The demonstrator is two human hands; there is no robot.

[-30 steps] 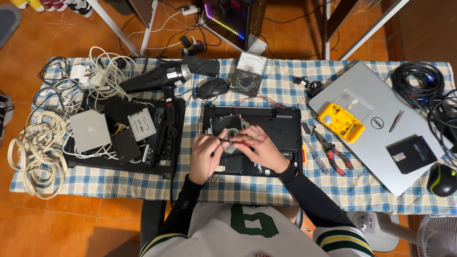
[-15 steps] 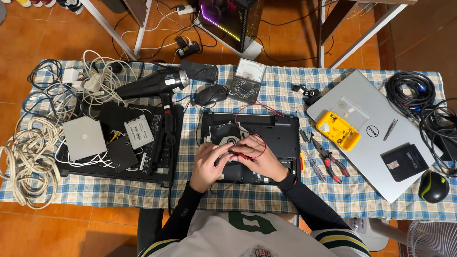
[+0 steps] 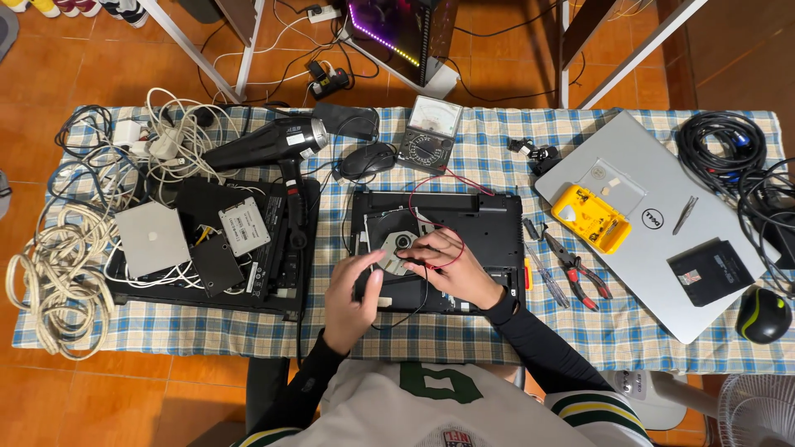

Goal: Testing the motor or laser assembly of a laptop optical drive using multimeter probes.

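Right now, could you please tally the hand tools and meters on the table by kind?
Analog multimeter: 1
Yellow meter: 1
Red-handled pliers: 1
Screwdriver: 1
Tweezers: 1
Total: 5
The right hand holds test probes over the opened laptop; the left hand hovers beside.

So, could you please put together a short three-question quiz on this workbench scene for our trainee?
1. True or false: the right hand rests on the opened laptop base.
2. Which lies on the closed silver laptop? A) yellow case B) black hair dryer C) pliers
3. Fill in: the red and black leads near the left hand run up to the analogue ____.

Key: 1 true; 2 A; 3 multimeter.
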